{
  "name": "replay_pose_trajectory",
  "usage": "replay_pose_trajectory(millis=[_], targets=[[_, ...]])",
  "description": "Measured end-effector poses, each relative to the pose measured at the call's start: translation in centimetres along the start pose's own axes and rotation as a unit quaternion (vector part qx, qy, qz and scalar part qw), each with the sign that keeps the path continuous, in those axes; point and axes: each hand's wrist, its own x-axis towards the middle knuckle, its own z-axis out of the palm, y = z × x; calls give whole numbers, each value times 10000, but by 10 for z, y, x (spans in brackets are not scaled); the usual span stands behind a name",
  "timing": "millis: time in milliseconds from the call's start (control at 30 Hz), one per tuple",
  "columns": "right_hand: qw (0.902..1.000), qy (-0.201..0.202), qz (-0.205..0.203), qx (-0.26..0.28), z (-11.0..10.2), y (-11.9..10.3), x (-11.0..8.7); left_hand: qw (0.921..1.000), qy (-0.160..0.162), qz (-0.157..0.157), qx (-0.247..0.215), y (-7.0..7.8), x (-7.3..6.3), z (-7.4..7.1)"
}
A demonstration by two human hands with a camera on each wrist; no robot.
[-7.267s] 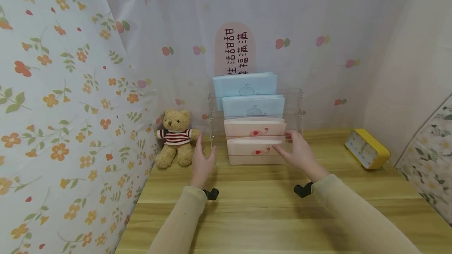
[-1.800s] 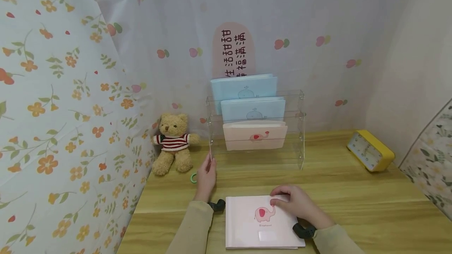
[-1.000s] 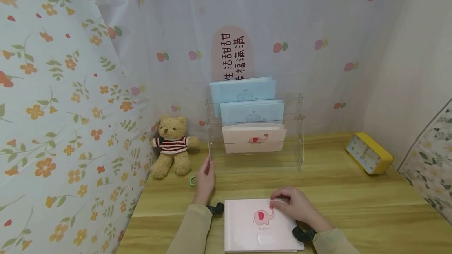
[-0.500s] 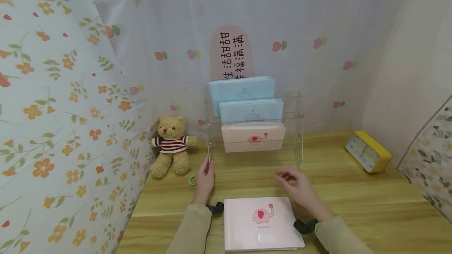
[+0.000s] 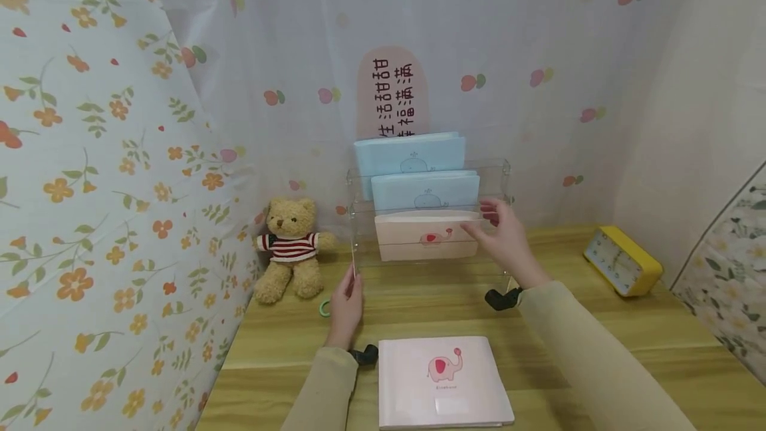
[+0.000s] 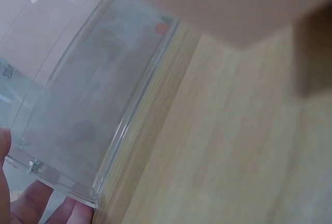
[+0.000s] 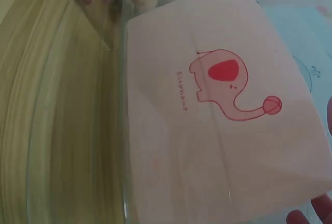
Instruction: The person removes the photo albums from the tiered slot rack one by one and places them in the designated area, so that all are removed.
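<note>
My left hand [image 5: 346, 308] grips the lower left side of a clear rack [image 5: 508, 181], its fingers [image 6: 32, 199] curled behind the panel. At the right edge of the pink elephant album [image 5: 397, 235] in the rack is my right hand [image 5: 505, 238]. Its thumb is on the front side and its fingers are spread apart by the album's corner. Behind stand two light blue whale albums, one [image 5: 395, 188] in the middle and another [image 5: 383, 151] at the back. A second pink elephant album [image 5: 413, 364] lies flat on the table before me.
Left of the rack sits a teddy bear [image 5: 293, 245] in a striped shirt. A green ring [image 5: 325, 308] lies beside my left hand. At the right stands a yellow clock [image 5: 624, 260]. Patterned curtains [image 5: 263, 32] enclose the wooden table [image 5: 287, 358].
The front pink album has come out of the rack and lies on the table. My right hand has let go of it and risen to the remaining pink album. My left hand has taken the rack's side.
</note>
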Motion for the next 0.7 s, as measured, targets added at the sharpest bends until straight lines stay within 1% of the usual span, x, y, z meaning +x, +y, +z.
replay_pose_trajectory(millis=[100, 233, 333, 500, 567, 700], targets=[[9993, -335, 134, -51, 3, -3, 10, 10000, -33, -64, -22, 1, 0, -1], [9978, -586, 211, -234, 9, -7, 18, 9999, -62, -124, -66, 1, 0, -2], [9973, -644, 228, -276, 14, -8, 21, 10000, -33, -56, -15, -1, 1, -1], [9975, -655, 250, -42, 19, -8, 25, 10000, 11, 36, -32, -1, 4, 0], [9970, -707, 309, 77, 20, -7, 26, 10000, -9, 0, -93, 0, 3, 0], [9952, -811, 509, 189, 21, -6, 27, 10000, -35, -26, -61, -1, 3, 0]])
